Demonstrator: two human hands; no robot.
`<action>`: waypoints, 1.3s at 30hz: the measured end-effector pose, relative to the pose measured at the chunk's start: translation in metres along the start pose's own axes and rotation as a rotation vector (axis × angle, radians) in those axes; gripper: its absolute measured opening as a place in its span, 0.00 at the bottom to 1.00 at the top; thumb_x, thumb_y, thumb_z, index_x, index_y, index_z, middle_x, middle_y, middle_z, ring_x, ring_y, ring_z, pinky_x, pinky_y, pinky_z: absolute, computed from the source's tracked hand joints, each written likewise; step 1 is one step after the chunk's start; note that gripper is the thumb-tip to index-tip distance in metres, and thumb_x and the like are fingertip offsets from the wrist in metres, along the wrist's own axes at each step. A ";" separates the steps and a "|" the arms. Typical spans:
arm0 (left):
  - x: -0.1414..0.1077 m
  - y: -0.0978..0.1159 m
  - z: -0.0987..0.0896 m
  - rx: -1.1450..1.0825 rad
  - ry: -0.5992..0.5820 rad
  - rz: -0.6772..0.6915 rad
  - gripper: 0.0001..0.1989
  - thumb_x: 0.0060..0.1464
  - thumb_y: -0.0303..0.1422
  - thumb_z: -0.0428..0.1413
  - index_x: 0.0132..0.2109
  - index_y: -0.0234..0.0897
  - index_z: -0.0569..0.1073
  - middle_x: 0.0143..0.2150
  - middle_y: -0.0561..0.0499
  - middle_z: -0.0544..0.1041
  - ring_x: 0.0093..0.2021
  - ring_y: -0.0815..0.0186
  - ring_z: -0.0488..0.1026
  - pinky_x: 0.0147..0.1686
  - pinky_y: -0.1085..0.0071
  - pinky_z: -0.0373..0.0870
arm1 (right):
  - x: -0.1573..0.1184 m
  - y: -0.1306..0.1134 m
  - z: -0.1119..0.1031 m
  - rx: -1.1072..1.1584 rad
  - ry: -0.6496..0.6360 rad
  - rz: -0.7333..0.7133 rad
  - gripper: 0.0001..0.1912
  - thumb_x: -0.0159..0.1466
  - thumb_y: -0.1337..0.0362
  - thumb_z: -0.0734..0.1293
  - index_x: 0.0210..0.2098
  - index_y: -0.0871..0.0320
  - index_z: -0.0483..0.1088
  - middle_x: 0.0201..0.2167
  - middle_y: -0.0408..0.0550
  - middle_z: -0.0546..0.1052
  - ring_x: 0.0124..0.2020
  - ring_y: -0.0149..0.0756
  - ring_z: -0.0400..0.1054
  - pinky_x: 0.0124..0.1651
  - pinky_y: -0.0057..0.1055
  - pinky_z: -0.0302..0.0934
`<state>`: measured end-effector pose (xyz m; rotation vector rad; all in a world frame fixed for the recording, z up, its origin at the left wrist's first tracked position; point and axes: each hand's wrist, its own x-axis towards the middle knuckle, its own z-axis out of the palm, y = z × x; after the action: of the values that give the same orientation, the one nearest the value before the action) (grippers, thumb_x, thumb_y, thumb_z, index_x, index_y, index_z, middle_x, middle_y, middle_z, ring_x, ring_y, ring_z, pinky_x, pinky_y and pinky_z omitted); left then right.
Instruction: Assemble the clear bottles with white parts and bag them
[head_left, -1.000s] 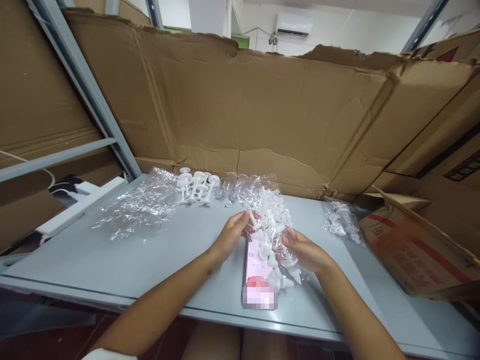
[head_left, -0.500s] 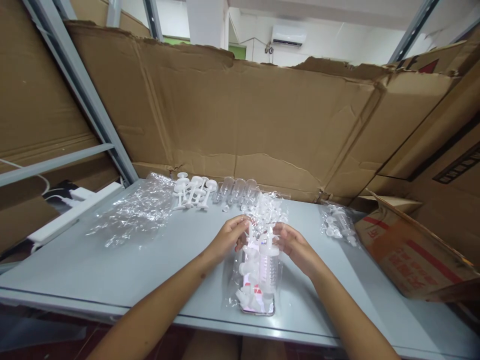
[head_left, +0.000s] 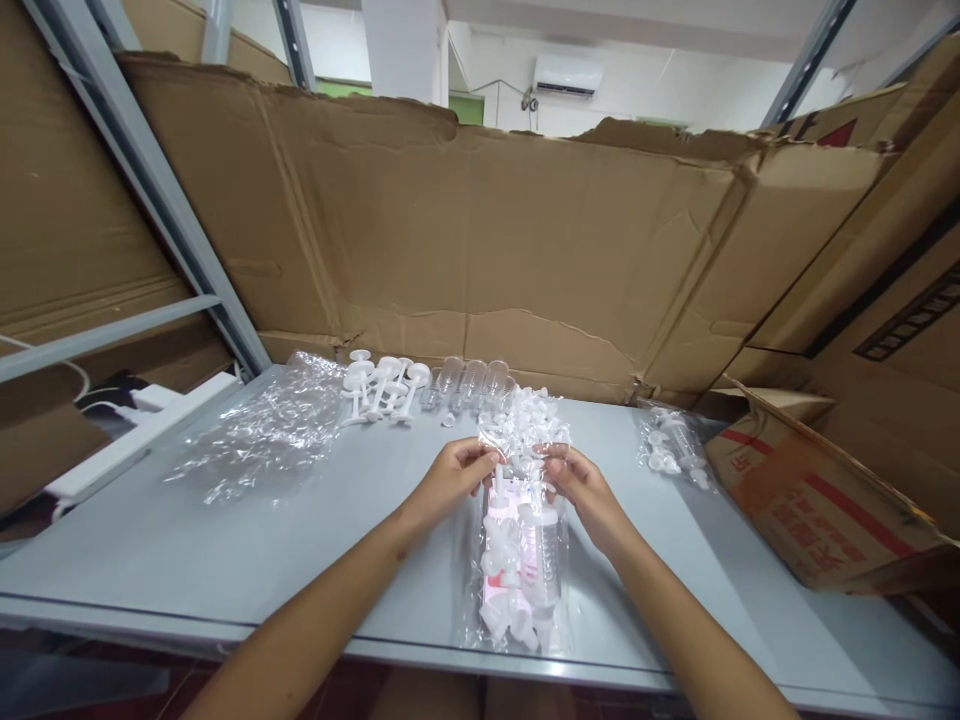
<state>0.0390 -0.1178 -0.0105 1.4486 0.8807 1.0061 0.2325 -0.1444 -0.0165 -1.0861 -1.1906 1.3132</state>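
Observation:
A clear plastic bag (head_left: 517, 590) lies near the front edge of the table, holding white plastic parts (head_left: 501, 545) and a ribbed, see-through cylinder (head_left: 547, 565). My left hand (head_left: 459, 474) pinches the upper left of the bag between thumb and fingers. On the upper right, my right hand (head_left: 587, 492) has its fingers closed on the bag's edge. Under the bag a phone (head_left: 510, 495) with a lit pinkish screen shows partly through the plastic. Just beyond my hands is a heap of small white parts (head_left: 529, 412), apparently on or in clear plastic.
White plunger-like pieces (head_left: 386, 385) and clear cylinders (head_left: 472, 380) stand at the back. Crumpled clear bags (head_left: 270, 430) lie left, near a power strip (head_left: 142, 440). A filled bag (head_left: 675, 445) and an open cardboard box (head_left: 817, 500) sit right. Cardboard (head_left: 480, 230) walls the back.
The bag's contents have slid toward me, and the bag now covers the phone's near end. My right hand has closed in on the bag's upper edge. The view has shifted slightly.

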 end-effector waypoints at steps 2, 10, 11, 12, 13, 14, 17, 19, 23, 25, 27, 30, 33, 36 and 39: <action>-0.001 0.001 0.001 0.004 0.006 0.000 0.10 0.50 0.36 0.53 0.30 0.33 0.72 0.21 0.55 0.66 0.23 0.72 0.61 0.23 0.76 0.57 | 0.000 0.001 0.000 -0.012 0.016 0.007 0.17 0.53 0.53 0.69 0.37 0.57 0.71 0.25 0.42 0.69 0.26 0.31 0.62 0.30 0.29 0.55; 0.001 -0.005 -0.002 0.033 0.016 0.020 0.09 0.47 0.34 0.54 0.35 0.34 0.73 0.20 0.56 0.64 0.22 0.73 0.60 0.24 0.75 0.58 | 0.000 -0.004 -0.003 -0.054 0.038 0.028 0.11 0.52 0.57 0.70 0.30 0.57 0.73 0.27 0.45 0.73 0.32 0.37 0.66 0.35 0.31 0.57; 0.002 -0.006 -0.003 0.034 0.017 0.029 0.10 0.47 0.33 0.54 0.37 0.34 0.73 0.20 0.57 0.64 0.21 0.73 0.60 0.24 0.75 0.58 | 0.000 -0.005 -0.003 -0.052 0.044 0.031 0.11 0.51 0.58 0.70 0.30 0.58 0.73 0.27 0.46 0.73 0.31 0.37 0.66 0.35 0.31 0.57; 0.002 -0.006 -0.003 0.032 0.021 0.037 0.10 0.47 0.33 0.54 0.38 0.34 0.72 0.20 0.57 0.64 0.21 0.73 0.60 0.24 0.75 0.58 | 0.000 -0.006 -0.003 -0.046 0.050 0.035 0.11 0.50 0.58 0.70 0.29 0.58 0.73 0.27 0.46 0.73 0.31 0.37 0.66 0.35 0.31 0.58; 0.003 -0.007 -0.004 0.025 0.025 0.045 0.11 0.48 0.33 0.54 0.39 0.34 0.72 0.21 0.56 0.64 0.21 0.73 0.60 0.24 0.75 0.58 | 0.000 -0.007 -0.003 -0.039 0.053 0.043 0.11 0.50 0.58 0.70 0.30 0.58 0.73 0.27 0.46 0.73 0.30 0.37 0.66 0.35 0.31 0.58; 0.003 -0.007 -0.004 0.013 0.031 0.052 0.11 0.48 0.33 0.54 0.39 0.34 0.71 0.21 0.56 0.65 0.22 0.73 0.60 0.25 0.75 0.58 | -0.001 -0.007 -0.003 -0.030 0.053 0.052 0.12 0.50 0.58 0.70 0.31 0.58 0.73 0.26 0.46 0.73 0.30 0.37 0.67 0.35 0.32 0.58; 0.002 -0.006 -0.005 -0.046 0.042 0.064 0.10 0.48 0.33 0.55 0.39 0.35 0.70 0.21 0.56 0.66 0.22 0.73 0.61 0.24 0.76 0.58 | -0.001 -0.007 -0.005 -0.011 0.052 0.062 0.14 0.51 0.59 0.70 0.35 0.58 0.73 0.27 0.46 0.74 0.31 0.37 0.67 0.36 0.32 0.58; 0.001 -0.005 -0.005 -0.099 0.027 0.044 0.10 0.48 0.35 0.56 0.38 0.36 0.70 0.24 0.55 0.68 0.24 0.72 0.64 0.25 0.76 0.60 | -0.001 -0.007 -0.005 -0.017 0.057 0.044 0.15 0.52 0.59 0.70 0.37 0.57 0.72 0.29 0.46 0.74 0.31 0.36 0.67 0.37 0.32 0.58; -0.001 -0.003 0.003 -0.189 -0.078 -0.089 0.17 0.46 0.40 0.58 0.40 0.34 0.71 0.36 0.47 0.74 0.31 0.67 0.71 0.31 0.72 0.66 | -0.003 -0.005 -0.002 -0.018 0.033 0.021 0.16 0.52 0.57 0.70 0.38 0.56 0.70 0.32 0.46 0.75 0.32 0.36 0.67 0.37 0.33 0.59; -0.002 -0.003 0.009 -0.221 -0.087 -0.115 0.18 0.44 0.41 0.60 0.40 0.33 0.72 0.35 0.47 0.75 0.31 0.66 0.71 0.32 0.72 0.66 | -0.005 -0.004 0.003 0.003 0.025 0.009 0.17 0.50 0.56 0.71 0.36 0.56 0.70 0.32 0.46 0.74 0.32 0.36 0.66 0.36 0.32 0.60; -0.001 -0.004 0.015 -0.243 -0.076 -0.102 0.16 0.42 0.40 0.61 0.36 0.32 0.73 0.31 0.48 0.74 0.30 0.67 0.71 0.31 0.72 0.65 | -0.006 -0.003 0.007 0.017 0.030 -0.017 0.16 0.49 0.57 0.72 0.35 0.56 0.69 0.31 0.44 0.73 0.32 0.35 0.66 0.36 0.31 0.59; 0.000 -0.004 0.021 -0.254 -0.076 -0.082 0.14 0.43 0.39 0.61 0.32 0.31 0.74 0.27 0.49 0.73 0.29 0.67 0.69 0.30 0.73 0.64 | -0.008 -0.001 0.010 0.032 0.027 -0.037 0.14 0.49 0.57 0.72 0.33 0.56 0.69 0.29 0.42 0.71 0.32 0.34 0.65 0.36 0.30 0.58; 0.000 -0.006 0.021 -0.268 -0.057 -0.093 0.12 0.44 0.38 0.60 0.30 0.31 0.74 0.25 0.50 0.73 0.28 0.68 0.69 0.30 0.73 0.64 | -0.008 0.001 0.010 0.077 0.010 0.000 0.14 0.50 0.58 0.72 0.32 0.57 0.68 0.29 0.43 0.72 0.32 0.35 0.66 0.37 0.31 0.58; 0.000 -0.006 0.021 -0.285 -0.037 -0.115 0.10 0.43 0.36 0.60 0.30 0.32 0.73 0.26 0.50 0.73 0.29 0.68 0.70 0.32 0.72 0.64 | -0.007 0.002 0.008 0.131 -0.002 0.045 0.13 0.51 0.58 0.71 0.32 0.57 0.69 0.29 0.44 0.72 0.31 0.35 0.66 0.37 0.31 0.58; -0.001 -0.005 0.022 -0.297 -0.027 -0.126 0.09 0.43 0.35 0.60 0.30 0.32 0.72 0.27 0.50 0.73 0.31 0.67 0.70 0.33 0.71 0.66 | -0.006 0.002 0.008 0.127 0.020 0.054 0.12 0.50 0.59 0.72 0.31 0.57 0.70 0.28 0.43 0.72 0.29 0.33 0.65 0.36 0.30 0.58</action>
<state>0.0589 -0.1259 -0.0165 1.1407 0.7573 0.9749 0.2250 -0.1514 -0.0175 -1.0431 -1.0546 1.3972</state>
